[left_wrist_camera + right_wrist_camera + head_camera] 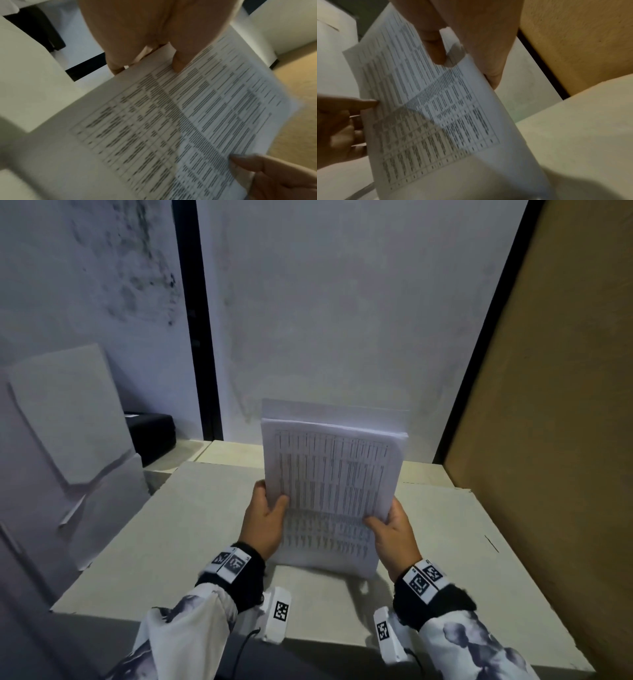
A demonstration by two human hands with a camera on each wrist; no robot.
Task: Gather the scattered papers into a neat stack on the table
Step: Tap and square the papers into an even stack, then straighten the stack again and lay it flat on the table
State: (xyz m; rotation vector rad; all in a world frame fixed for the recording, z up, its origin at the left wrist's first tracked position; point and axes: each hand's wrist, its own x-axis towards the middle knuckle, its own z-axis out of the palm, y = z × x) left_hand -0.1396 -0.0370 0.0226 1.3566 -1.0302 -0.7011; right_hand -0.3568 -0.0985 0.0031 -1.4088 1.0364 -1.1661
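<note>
Papers [330, 481] held upright over the table [164, 542], lower edge at or near its top, left hand [263, 520] and right hand [394, 530] each pinching a side, thumbs in front; risk: uneven top edges persist or sheets fan if either pinch loosens; rear fingers hidden, sheet count unreadable.

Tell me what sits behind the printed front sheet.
More white sheets stick up behind the printed front sheet, held by the left hand and right hand. Their faces are covered.
</note>
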